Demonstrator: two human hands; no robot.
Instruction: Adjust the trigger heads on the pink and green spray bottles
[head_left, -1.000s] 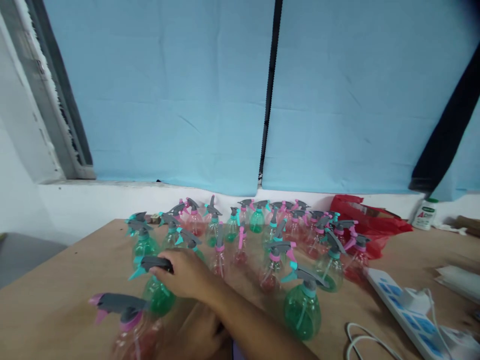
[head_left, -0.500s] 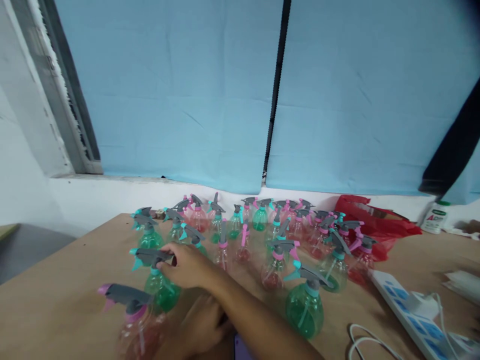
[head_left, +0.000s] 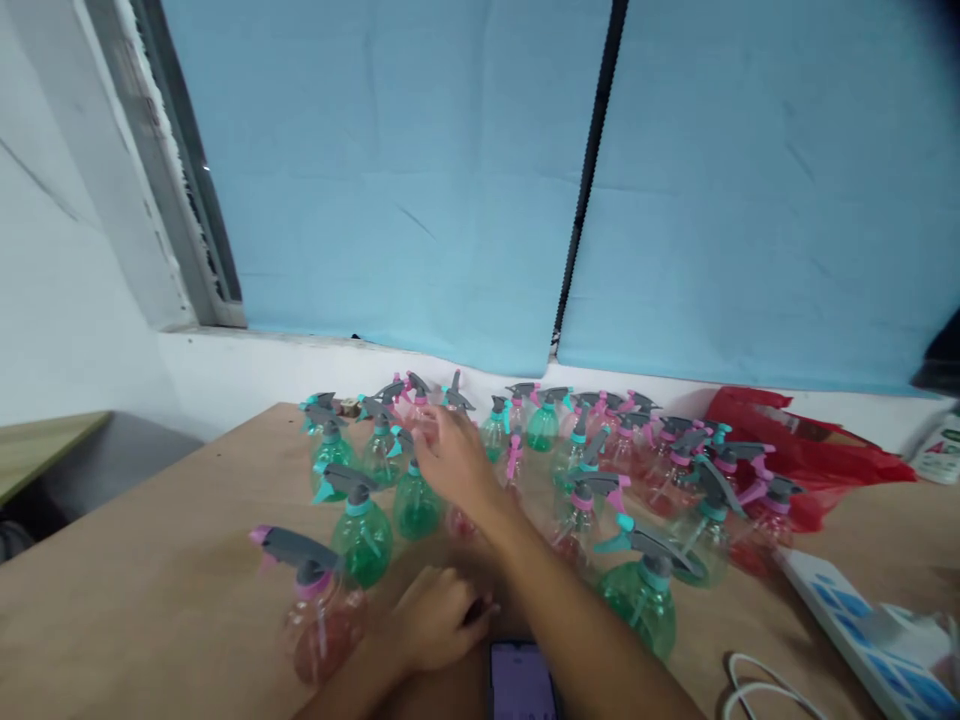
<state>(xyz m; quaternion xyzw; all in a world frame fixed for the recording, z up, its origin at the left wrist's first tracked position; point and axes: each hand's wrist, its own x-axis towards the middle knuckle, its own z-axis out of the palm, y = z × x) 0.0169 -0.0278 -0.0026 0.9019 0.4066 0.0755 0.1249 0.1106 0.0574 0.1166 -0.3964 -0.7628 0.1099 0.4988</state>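
Note:
My right hand point(head_left: 457, 460) reaches over the left part of a group of trigger spray bottles. Its thumb and fingers are around the back of the grey sprayer head of a green spray bottle point(head_left: 417, 505), partly hidden by the hand. Low in front, my left hand point(head_left: 436, 618) rests curled near the table's front, with nothing visible in it. Just left of it stand a green spray bottle point(head_left: 363, 545) with a turquoise trigger and a pink spray bottle point(head_left: 324, 630) with a pink-tipped head. Another green spray bottle point(head_left: 641, 605) stands right of my right forearm.
Several more pink and green spray bottles stand towards the wall. A red plastic bag point(head_left: 817, 465) lies at the back right. A white power strip point(head_left: 862, 635), a white cable point(head_left: 750, 680) and a phone point(head_left: 521, 685) are nearer. Blue curtains point(head_left: 390, 180) hang behind the wooden table point(head_left: 172, 570).
My right hand has left the sprayer head of the front green bottle and moved back and right to the one behind it. The view has swung left. My left hand is now more visible.

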